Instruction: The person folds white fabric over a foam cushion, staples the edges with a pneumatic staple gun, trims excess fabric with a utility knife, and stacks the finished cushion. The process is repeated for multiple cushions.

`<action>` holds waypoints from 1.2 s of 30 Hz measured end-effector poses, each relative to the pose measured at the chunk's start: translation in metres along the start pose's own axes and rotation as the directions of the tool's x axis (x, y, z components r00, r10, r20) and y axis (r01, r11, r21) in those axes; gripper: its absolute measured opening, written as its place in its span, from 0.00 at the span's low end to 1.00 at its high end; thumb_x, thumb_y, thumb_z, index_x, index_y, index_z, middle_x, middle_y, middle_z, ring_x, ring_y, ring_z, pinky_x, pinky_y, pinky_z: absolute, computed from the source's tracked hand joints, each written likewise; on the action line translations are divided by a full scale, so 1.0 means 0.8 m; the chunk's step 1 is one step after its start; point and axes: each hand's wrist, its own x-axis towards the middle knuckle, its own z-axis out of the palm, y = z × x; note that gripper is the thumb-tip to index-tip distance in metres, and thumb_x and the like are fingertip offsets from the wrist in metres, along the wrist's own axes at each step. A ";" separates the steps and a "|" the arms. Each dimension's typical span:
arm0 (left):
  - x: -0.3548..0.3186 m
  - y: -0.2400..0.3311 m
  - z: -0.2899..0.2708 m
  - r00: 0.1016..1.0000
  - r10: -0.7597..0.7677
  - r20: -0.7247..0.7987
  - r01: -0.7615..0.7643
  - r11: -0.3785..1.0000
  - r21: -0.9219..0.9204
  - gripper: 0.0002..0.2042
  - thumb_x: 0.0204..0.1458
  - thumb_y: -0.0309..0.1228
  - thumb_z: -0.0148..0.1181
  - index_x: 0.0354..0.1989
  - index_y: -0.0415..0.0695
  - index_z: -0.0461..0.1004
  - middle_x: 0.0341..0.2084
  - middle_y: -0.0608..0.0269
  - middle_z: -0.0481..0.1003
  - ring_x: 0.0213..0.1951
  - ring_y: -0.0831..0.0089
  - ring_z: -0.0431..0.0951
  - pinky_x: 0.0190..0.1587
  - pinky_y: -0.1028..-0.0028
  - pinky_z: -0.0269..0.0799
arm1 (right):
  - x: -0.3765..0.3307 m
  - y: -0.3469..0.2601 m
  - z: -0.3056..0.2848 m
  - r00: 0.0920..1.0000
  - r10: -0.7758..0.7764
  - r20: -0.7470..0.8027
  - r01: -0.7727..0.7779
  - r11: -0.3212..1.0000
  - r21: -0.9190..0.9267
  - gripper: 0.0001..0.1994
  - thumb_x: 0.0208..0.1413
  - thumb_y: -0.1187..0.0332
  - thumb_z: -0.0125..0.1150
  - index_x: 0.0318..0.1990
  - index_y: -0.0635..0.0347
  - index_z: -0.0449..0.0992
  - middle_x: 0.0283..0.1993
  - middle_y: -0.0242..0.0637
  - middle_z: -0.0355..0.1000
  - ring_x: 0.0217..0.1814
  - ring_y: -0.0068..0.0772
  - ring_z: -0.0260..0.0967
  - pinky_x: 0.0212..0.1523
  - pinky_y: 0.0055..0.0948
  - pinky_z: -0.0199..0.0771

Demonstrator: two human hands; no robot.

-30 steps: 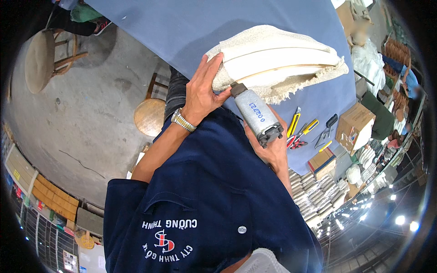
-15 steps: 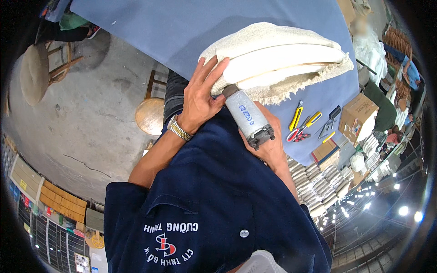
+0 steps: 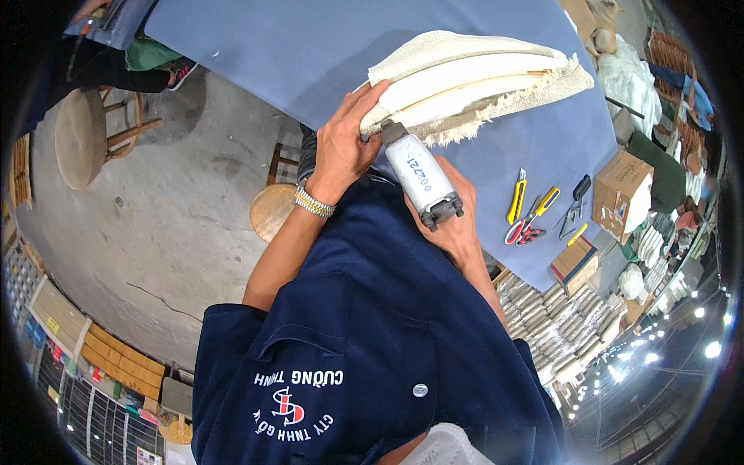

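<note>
Cream cushion with frayed fringe; grey tool; blue desk; yellow knife; red-and-yellow scissors; navy shirt; brown box.

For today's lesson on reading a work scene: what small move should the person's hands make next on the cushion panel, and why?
Probably slide the grey power tool a little further along the panel's edge. The right hand holds its nose against the cream fabric-covered panel, right beside where the left hand pins the fabric down, while frayed, loose fabric edge runs on to the right.
</note>
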 end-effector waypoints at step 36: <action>0.128 0.136 -0.186 0.827 0.236 0.511 -0.448 0.826 0.344 0.33 0.43 0.23 0.73 0.63 0.54 0.76 0.56 0.56 0.80 0.60 0.54 0.78 0.61 0.61 0.75 | -0.043 0.142 -0.098 0.795 0.030 -0.606 -0.297 0.890 -0.346 0.45 0.45 0.64 0.79 0.72 0.56 0.62 0.73 0.57 0.60 0.77 0.62 0.52 0.75 0.53 0.53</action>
